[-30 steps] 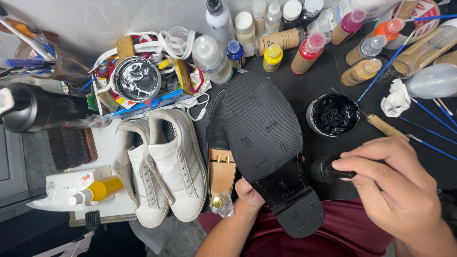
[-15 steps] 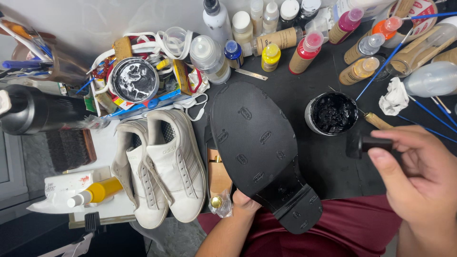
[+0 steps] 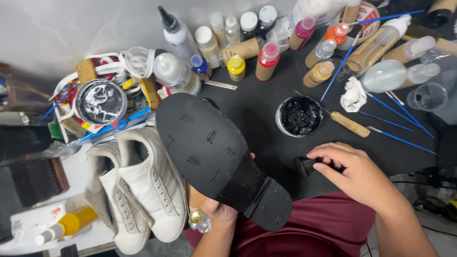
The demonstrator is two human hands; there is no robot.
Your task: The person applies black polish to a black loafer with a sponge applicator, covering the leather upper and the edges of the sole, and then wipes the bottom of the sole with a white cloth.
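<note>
My left hand [image 3: 218,208] grips a black shoe [image 3: 216,152] from underneath, sole turned up and heel toward me. Only the thumb base and fingers of that hand show below the heel. My right hand [image 3: 354,173] rests on the black mat [image 3: 266,102] to the right of the shoe, fingers closed on a small black applicator [image 3: 309,165] whose end sticks out to the left. An open tin of black polish [image 3: 299,115] sits on the mat just beyond the right hand.
A pair of white sneakers [image 3: 138,190] lies left of the shoe. Many dye bottles [image 3: 266,59] and blue-handled brushes [image 3: 400,112] crowd the back and right of the mat. A round tin lid [image 3: 100,101] tops a cluttered basket at left. A yellow bottle [image 3: 66,223] lies at the near left.
My right hand has come down and left from near the tin, now lying low on the mat with the applicator. The shoe has tilted slightly, heel more to the right.
</note>
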